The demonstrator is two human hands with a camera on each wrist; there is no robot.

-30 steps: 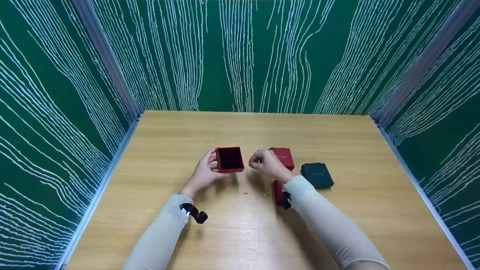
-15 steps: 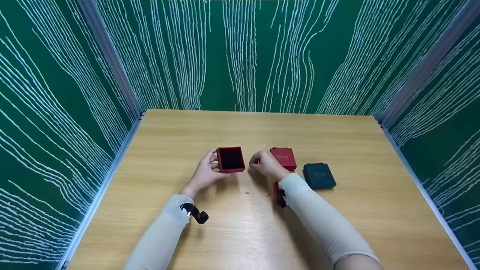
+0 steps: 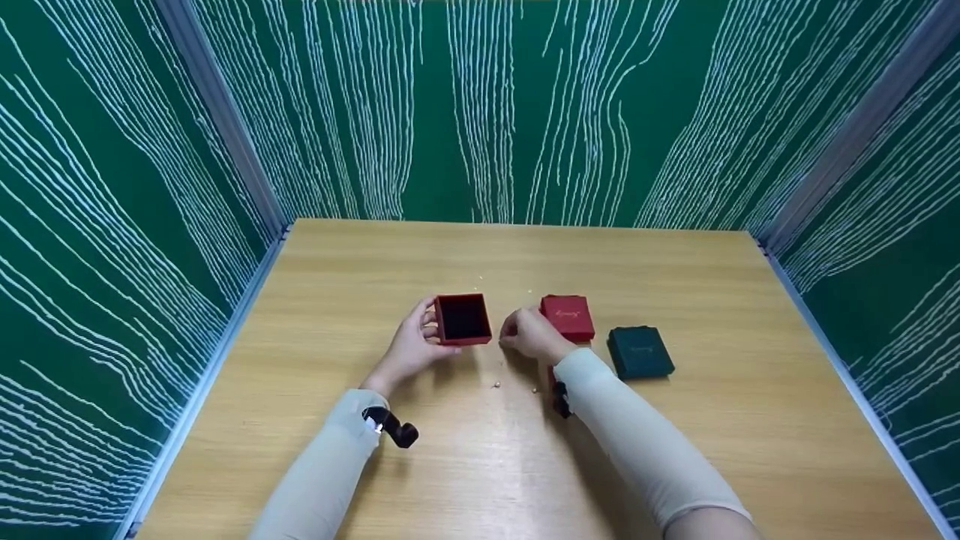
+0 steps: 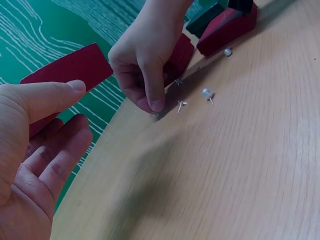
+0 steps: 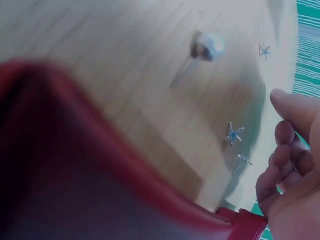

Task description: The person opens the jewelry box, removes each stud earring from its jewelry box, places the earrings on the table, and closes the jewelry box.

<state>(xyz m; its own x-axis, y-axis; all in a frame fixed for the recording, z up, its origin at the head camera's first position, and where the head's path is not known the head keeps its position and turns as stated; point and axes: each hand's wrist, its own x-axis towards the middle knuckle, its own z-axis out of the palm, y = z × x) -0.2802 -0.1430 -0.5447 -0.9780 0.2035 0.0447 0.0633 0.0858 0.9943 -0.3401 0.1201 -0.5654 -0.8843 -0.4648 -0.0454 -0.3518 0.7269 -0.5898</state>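
In the head view my left hand [image 3: 411, 345] holds a red jewellery box [image 3: 466, 341], its open side and dark lining toward me. The thumb lies over one wall, in the left wrist view. Down at the table, my right hand [image 3: 531, 334] has thumb and fingertips together on a tiny silvery earring [image 4: 154, 114], mostly hidden by them. Star earrings [image 5: 234, 134] lie nearby in the right wrist view. So does a pearl stud [image 4: 207, 93], with a second pearl [image 4: 228, 52] farther along in the left wrist view.
Right of the right hand lie a closed red box [image 3: 568, 318] and a dark green box [image 3: 641, 352]. Another red piece [image 5: 135, 175] looms blurred in the right wrist view, mostly behind the forearm from above. Green patterned panels [image 3: 435, 112] border the wooden table [image 3: 360, 247].
My right hand has come down slightly, its fingertips nearer the tabletop. The left hand and its red box stay almost where they were.
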